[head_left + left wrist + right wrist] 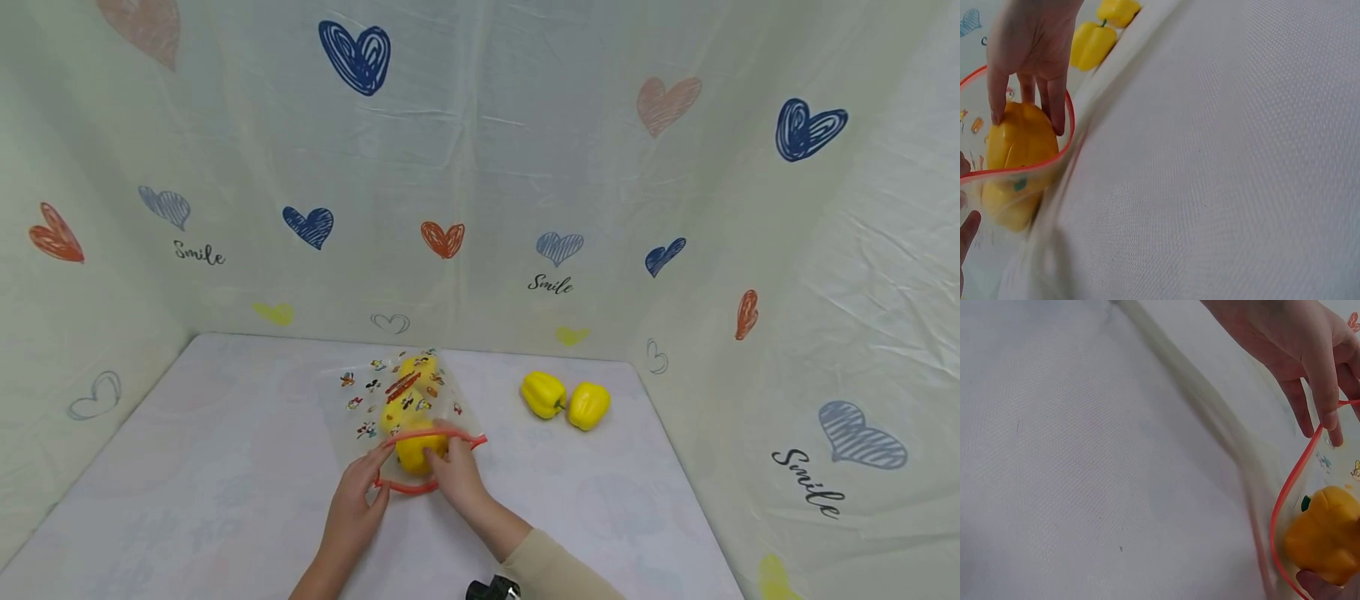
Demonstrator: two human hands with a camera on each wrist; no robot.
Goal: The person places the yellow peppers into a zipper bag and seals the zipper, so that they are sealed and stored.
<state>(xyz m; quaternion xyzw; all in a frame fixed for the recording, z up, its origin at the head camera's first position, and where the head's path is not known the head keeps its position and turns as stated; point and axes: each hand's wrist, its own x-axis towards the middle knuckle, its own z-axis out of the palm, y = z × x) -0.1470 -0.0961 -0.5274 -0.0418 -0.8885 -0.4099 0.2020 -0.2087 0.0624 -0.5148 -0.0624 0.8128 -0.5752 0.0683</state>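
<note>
A clear zip bag [360, 421] with small cartoon prints and a red zip edge lies on the table, its mouth spread towards me. My left hand [356, 507] pinches the left side of that red edge, thumb below it. Reaching into the mouth, my right hand [459, 477] grips a yellow bell pepper [1021, 134] with its fingers around the sides. This pepper, with a bit of green stem [1305, 503], is at the opening. Deeper in the bag are more yellow bell peppers [417, 368], seen blurred through the plastic.
Two yellow bell peppers lie outside the bag to the right, one [542, 394] beside the other [589, 406]. A white cloth covers the table [225, 467]. Behind and at both sides hangs a pale curtain [480, 167] printed with hearts. A black device [492, 588] shows by the right sleeve.
</note>
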